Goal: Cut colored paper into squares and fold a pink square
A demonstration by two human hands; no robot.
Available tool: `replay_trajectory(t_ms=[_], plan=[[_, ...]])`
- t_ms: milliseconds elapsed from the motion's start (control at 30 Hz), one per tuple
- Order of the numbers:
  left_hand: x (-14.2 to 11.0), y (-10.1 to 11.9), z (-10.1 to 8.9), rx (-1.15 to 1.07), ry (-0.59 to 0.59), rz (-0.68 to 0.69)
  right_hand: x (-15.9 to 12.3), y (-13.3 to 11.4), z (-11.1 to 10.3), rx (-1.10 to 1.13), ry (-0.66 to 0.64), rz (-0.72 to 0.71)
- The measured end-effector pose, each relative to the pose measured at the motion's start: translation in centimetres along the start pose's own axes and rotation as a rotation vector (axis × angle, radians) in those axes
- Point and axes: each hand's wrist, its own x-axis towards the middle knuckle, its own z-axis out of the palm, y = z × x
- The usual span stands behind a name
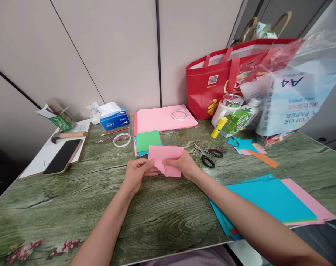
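Note:
Between my two hands is a small sheet of pink paper (168,152), held above the table and bent, with a fold or crease across its lower part. My left hand (136,173) pinches its left edge between thumb and fingers. On the right side my right hand (184,164) grips it, thumb on the near face and fingers mostly hidden behind. Just beyond the paper lies a stack of small coloured sheets, a green sheet (148,140) on top. To the right of my right hand rest scissors (207,153) with black handles, their blades pointing away.
Blue paper sheets (267,199) lie under my right forearm. Further back are pink sheets (154,119), a tape roll (122,140), a tissue box (114,119), a glue stick (219,127), paper scraps (244,145) and a red bag (204,88). A phone (63,156) and hammer (71,135) lie left.

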Motion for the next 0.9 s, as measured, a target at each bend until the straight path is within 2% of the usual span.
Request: replay_trajectory(t_ms=[133, 333, 533, 900], plan=[[0.1, -0.3, 0.1, 0.031, -0.007, 0.0, 0.0, 0.1, 0.2, 0.021, 0.032, 0.039], [0.0, -1.2, 0.9, 0.11, -0.129, -0.091, -0.1, 0.0, 0.5, 0.044, 0.117, 0.04], [0.0, -1.4, 1.3, 0.084, -0.098, -0.128, -0.2, -0.1, 0.7, 0.092, 0.129, 0.051], [0.1, -1.7, 1.0, 0.072, -0.111, -0.093, -0.4, -0.3, 0.9, 0.183, 0.118, 0.136]])
